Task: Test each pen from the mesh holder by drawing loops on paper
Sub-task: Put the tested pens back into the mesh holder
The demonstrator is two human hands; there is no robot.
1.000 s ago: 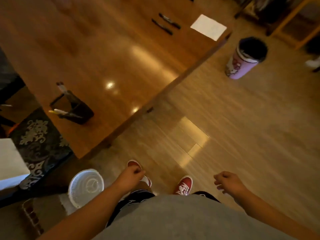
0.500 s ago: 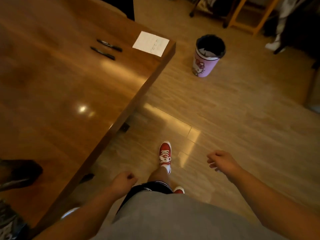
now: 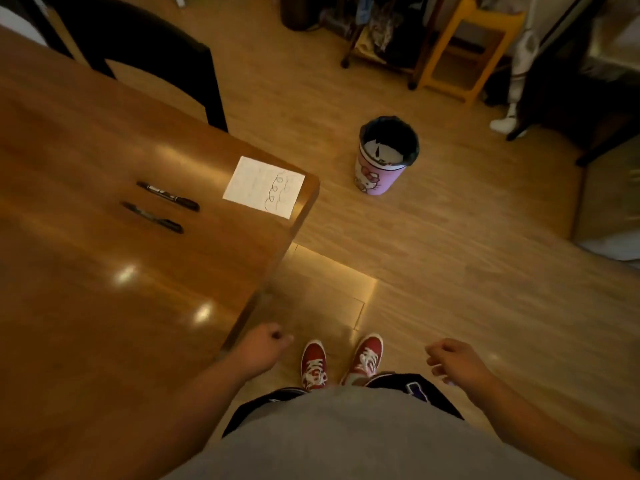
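Fingers of my left hand are curled loosely inward and hold nothing; those of my right hand are half curled and just as empty. Both hang low in front of me, the left beside the near edge of the tabletop, the right out over the floor.

From the left fingers the pens lie ahead and a little to the left, well apart from either hand. The nearer pen and the farther pen rest side by side, roughly parallel, their long axes slanting from far-left to near-right. I judge the left hand the closer one, since the right would have to cross my body.

Beyond them to the right, the paper sits by the tabletop's far corner, loops already drawn along its right side. I see no mesh holder in this view, so I cannot tell where it stands.
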